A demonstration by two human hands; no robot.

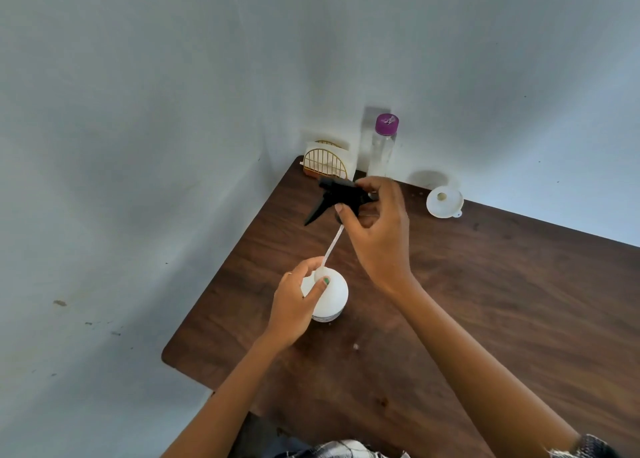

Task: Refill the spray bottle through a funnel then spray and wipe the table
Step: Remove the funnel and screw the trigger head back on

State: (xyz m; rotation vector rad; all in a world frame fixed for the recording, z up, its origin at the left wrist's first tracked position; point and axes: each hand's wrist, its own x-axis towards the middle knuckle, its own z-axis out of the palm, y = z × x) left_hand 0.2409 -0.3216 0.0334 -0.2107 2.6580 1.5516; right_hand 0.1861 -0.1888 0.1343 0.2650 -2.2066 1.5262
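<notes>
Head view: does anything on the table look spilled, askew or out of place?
No spill shows. The funnel lies mouth-up near the wall, not yet in the white spray bottle. The black trigger head is lifted off, its tube reaching down to the neck, as expected for refilling. Small pale specks dot the table.

Your table (pixel 485 301) looks like dark matt wood grain. The spray bottle (pixel 332 295) is smooth white plastic, its trigger head (pixel 336 196) matt black plastic. Far right, the funnel (pixel 445 202) is white plastic; the napkin holder (pixel 325 163) is gold wire.
</notes>
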